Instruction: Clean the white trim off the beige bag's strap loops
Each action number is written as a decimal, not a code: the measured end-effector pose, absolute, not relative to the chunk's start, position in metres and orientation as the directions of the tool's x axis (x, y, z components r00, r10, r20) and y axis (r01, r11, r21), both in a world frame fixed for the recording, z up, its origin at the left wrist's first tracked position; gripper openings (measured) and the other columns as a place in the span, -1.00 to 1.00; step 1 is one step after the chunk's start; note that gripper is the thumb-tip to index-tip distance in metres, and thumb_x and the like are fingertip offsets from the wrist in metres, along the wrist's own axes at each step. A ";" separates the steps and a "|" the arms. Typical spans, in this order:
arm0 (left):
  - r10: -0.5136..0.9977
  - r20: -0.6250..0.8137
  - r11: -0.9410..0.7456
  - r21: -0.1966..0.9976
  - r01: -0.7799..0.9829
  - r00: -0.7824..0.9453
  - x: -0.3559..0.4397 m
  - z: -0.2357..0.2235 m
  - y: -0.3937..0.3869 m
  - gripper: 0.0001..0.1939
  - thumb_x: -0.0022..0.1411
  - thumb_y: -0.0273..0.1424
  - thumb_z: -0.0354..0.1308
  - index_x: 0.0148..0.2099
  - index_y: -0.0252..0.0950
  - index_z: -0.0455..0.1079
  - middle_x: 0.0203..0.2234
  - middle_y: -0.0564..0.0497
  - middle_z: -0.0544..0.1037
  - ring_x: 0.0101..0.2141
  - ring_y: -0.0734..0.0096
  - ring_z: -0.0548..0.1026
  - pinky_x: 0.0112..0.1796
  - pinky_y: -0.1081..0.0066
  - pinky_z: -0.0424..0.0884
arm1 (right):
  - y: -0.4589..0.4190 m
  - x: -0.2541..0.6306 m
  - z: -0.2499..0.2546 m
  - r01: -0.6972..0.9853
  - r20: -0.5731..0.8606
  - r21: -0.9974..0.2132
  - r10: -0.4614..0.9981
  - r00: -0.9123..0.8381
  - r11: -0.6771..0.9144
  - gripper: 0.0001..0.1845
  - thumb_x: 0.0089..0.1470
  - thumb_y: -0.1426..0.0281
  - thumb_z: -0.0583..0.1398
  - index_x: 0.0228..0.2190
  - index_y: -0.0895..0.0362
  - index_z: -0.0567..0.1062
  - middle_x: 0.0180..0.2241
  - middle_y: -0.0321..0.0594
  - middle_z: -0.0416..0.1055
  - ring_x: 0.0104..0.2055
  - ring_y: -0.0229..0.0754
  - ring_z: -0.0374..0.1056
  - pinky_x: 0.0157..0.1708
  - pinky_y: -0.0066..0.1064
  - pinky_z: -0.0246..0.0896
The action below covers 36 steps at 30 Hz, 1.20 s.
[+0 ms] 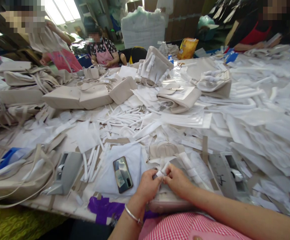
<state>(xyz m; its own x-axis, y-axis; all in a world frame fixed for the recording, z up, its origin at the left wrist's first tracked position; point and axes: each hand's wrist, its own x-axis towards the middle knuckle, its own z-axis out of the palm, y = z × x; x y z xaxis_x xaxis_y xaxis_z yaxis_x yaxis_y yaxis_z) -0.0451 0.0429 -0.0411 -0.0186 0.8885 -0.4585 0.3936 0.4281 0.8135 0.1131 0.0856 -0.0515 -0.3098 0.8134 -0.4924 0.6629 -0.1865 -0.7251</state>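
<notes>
In the head view, the step in hand looks to be fixing a small white strip over the beige bag at the tabletop's near edge; the left hand and right hand meet there, each grip pinched on the strip, and the next move seems to call for keeping it taut while smoothing it down. Of containers, 2 grey dispensers flank the work, each with a roll inside, and a farther handbag carries white padding, whether inside or on top I cannot tell.
</notes>
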 end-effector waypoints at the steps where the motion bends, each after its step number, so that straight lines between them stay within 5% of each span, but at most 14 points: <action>1: 0.876 -0.482 0.451 0.818 0.357 -0.004 -0.046 -0.043 0.043 -0.77 0.14 -0.37 0.12 -0.26 -0.36 0.56 -0.47 0.05 0.50 -0.41 0.40 0.38 -0.37 0.44 0.24 | 0.087 0.115 -0.051 0.671 -0.480 -0.725 0.815 -0.326 -0.158 -0.79 0.00 0.53 0.24 -0.44 0.07 0.28 -0.57 -0.39 0.38 -0.48 -0.23 0.31 -0.45 -0.43 0.05; 9: 0.784 -0.604 0.598 0.797 0.089 0.143 -0.054 -0.052 0.044 -0.66 0.12 -0.25 0.11 -0.17 -0.39 0.51 -0.47 0.05 0.47 -0.48 0.44 0.35 -0.45 0.47 0.23 | 0.103 0.135 -0.052 0.758 -0.333 -0.572 0.755 -0.565 0.314 -0.88 0.08 0.52 0.18 -0.29 0.11 0.38 -0.41 -0.20 0.49 -0.34 -0.09 0.39 -0.36 -0.36 0.09; 12: 0.797 -0.595 0.566 0.795 0.218 0.105 -0.053 -0.046 0.048 -0.67 0.12 -0.28 0.07 -0.17 -0.36 0.51 -0.45 0.04 0.50 -0.44 0.41 0.39 -0.43 0.47 0.24 | 0.106 0.147 -0.042 0.728 -0.263 -0.581 0.763 -0.590 0.363 -0.92 0.12 0.51 0.14 -0.32 0.10 0.38 -0.38 -0.18 0.49 -0.31 -0.06 0.39 -0.31 -0.31 0.15; 16: 0.842 -0.537 0.501 0.743 0.444 -0.052 -0.045 -0.035 0.055 -0.75 0.01 -0.25 0.27 -0.32 -0.32 0.47 -0.52 0.08 0.46 -0.45 0.40 0.37 -0.43 0.44 0.16 | 0.110 0.172 -0.027 0.657 -0.068 -0.645 0.826 -0.559 0.391 -0.87 0.21 0.42 0.05 -0.38 0.07 0.37 -0.41 -0.22 0.43 -0.32 -0.08 0.38 -0.27 -0.27 0.24; 21: 0.867 -0.452 0.432 0.477 0.765 -0.208 -0.030 -0.029 0.056 -0.84 0.06 -0.31 0.26 -0.29 -0.25 0.46 -0.34 -0.01 0.59 -0.29 0.27 0.51 -0.30 0.39 0.24 | 0.117 0.204 -0.033 0.694 0.081 -0.629 0.917 -0.390 0.350 -0.80 0.10 0.33 0.14 -0.22 0.11 0.47 -0.06 0.03 0.46 0.06 0.12 0.34 0.10 -0.02 0.24; 28: 0.932 -0.295 0.299 0.308 0.903 -0.208 -0.015 -0.020 0.044 -0.77 0.20 -0.37 0.21 -0.08 -0.23 0.41 -0.18 -0.06 0.56 -0.17 0.19 0.54 -0.19 0.35 0.35 | 0.123 0.220 -0.056 0.700 -0.425 -0.700 0.869 -0.254 -0.138 -0.34 -0.05 0.25 0.22 0.10 0.22 0.37 0.00 0.06 0.49 0.01 0.11 0.43 0.02 -0.12 0.32; 33: 0.952 -0.206 0.267 0.193 0.944 -0.227 -0.005 -0.005 0.045 -0.80 0.14 -0.43 0.24 -0.13 -0.27 0.48 -0.01 -0.17 0.43 -0.04 0.08 0.47 -0.03 0.23 0.36 | 0.137 0.220 -0.053 0.643 -0.482 -0.743 0.813 -0.326 -0.183 -0.40 -0.16 0.28 0.29 -0.03 0.23 0.47 -0.10 0.03 0.54 -0.05 0.13 0.45 -0.05 -0.16 0.33; 36: 0.956 -0.211 0.263 0.308 0.914 -0.204 -0.009 -0.008 0.051 -0.87 0.11 -0.43 0.22 -0.24 -0.32 0.48 -0.16 -0.19 0.50 -0.06 0.04 0.45 -0.01 0.18 0.35 | 0.141 0.222 -0.051 0.547 -0.534 -0.786 0.761 -0.368 -0.287 -0.49 -0.23 0.32 0.30 -0.15 0.19 0.51 -0.19 -0.03 0.57 -0.13 0.11 0.47 -0.13 -0.19 0.36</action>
